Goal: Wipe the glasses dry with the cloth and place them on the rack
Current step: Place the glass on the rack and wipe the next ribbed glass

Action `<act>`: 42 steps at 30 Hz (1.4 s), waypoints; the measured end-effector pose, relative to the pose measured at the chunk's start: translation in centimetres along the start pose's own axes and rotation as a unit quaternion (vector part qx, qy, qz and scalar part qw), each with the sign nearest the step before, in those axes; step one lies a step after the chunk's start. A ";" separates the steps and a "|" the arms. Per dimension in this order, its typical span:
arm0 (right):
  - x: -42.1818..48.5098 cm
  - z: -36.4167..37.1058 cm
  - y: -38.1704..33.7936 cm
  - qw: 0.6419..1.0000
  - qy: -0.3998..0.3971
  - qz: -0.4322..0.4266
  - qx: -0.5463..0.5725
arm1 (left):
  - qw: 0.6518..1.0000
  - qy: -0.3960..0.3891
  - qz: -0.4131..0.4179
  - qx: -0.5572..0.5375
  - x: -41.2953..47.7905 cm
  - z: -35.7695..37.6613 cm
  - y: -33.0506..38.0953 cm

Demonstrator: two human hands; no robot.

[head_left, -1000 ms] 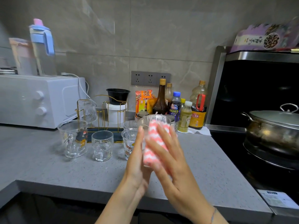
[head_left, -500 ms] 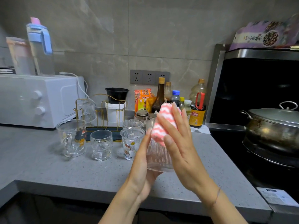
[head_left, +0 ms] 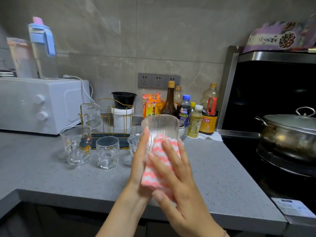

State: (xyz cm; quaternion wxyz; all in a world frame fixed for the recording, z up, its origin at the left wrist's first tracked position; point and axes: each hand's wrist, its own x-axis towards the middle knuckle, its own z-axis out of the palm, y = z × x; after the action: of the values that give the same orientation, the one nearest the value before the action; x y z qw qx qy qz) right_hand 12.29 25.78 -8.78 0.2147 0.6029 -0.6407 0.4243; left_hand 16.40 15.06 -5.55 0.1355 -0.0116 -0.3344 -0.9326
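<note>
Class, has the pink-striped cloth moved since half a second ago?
Yes. The cloth has moved down the ribbed glass, away from the brown bottle and toward the near edge of the counter.

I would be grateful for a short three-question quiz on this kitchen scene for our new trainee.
1. True or false: the ribbed glass already hangs on the gold rack.
2. Which hand presses the pink-and-white cloth against the ribbed glass? A) left B) right C) neither
3. Fill in the number: the gold rack holds ___ inverted glass.

Key
1. False: the left hand holds it in front of the person.
2. B: the right hand presses the cloth with its fingers laid flat.
3. One.
</note>
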 end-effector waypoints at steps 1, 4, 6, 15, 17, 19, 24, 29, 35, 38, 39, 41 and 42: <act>0.5 -0.2 -0.1 1.000 0.002 0.007 0.010 | 1.000 0.000 0.009 0.012 0.1 0.1 -0.1; 2.1 -1.3 0.2 0.999 0.024 0.028 0.032 | 0.997 0.006 0.044 0.056 -0.1 0.4 -0.5; 3.3 -2.1 0.7 0.997 0.038 0.048 0.036 | 0.992 0.029 0.067 0.099 -0.2 0.1 -1.0; 3.0 -1.5 1.2 0.997 0.024 0.053 0.041 | 0.982 0.023 0.098 0.162 0.1 0.1 -0.8; 2.4 -0.9 1.4 0.997 0.013 0.057 0.059 | 0.984 0.028 0.095 0.150 0.8 -0.3 -0.7; 1.9 -0.2 1.8 0.996 0.007 0.064 0.063 | 0.988 0.039 0.077 0.129 1.6 -0.7 -0.6; 2.4 0.6 3.8 0.996 0.014 0.087 0.033 | 0.993 0.067 0.040 0.092 3.4 -1.9 -1.0; 3.9 0.0 6.7 0.984 0.030 0.166 0.063 | 0.993 0.063 0.004 0.096 4.1 -2.3 -1.9; 1.8 0.5 5.1 0.990 0.019 0.123 0.058 | 0.987 0.073 0.030 0.140 4.2 -3.1 -2.3; -0.4 1.0 3.9 0.994 -0.018 0.096 0.043 | 0.990 0.083 0.011 0.115 4.3 -3.4 -2.1; -1.0 1.2 3.6 0.994 -0.029 0.094 0.038 | 0.991 0.080 -0.002 0.106 4.3 -3.5 -2.1; -1.6 1.2 3.2 0.994 -0.039 0.093 0.032 | 0.992 0.067 -0.012 0.107 4.3 -3.2 -2.0; -1.5 1.0 3.3 0.994 -0.037 0.093 0.032 | 0.991 0.063 -0.009 0.116 4.2 -3.1 -2.0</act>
State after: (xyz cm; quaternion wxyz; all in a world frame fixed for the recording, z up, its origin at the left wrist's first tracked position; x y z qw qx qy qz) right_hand 9.67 25.54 -11.45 0.1310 0.5626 -0.6875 0.4402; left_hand 12.00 13.57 -8.75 0.1483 0.0659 -0.4316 -0.8873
